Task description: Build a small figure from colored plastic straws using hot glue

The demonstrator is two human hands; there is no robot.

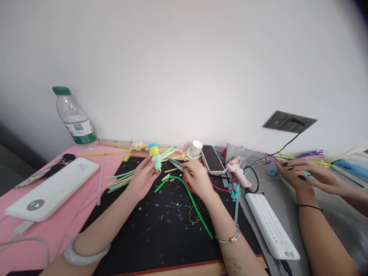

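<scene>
My left hand [145, 174] pinches a coil of wound pipe cleaner [155, 158], striped blue, yellow and mint green, and holds it upright above the black mat. A long yellow pipe cleaner [115, 151] stretches left from around its top. To the right, my right hand [197, 178] is curled round what look like scissors [176, 164]; their metal end points at the coil, and the fingers hide most of the rest. A bent green pipe cleaner [191, 197] lies below that hand. Loose pale green and yellow pipe cleaners [122, 182] lie beside my left hand.
A paper cup [194, 150], a phone [212, 159] and a pink glue gun [238, 172] stand or lie near the wall. White power banks [54, 188] lie left and right. A bottle [76, 122] stands back left. Another person's hands [310, 174] are at the right.
</scene>
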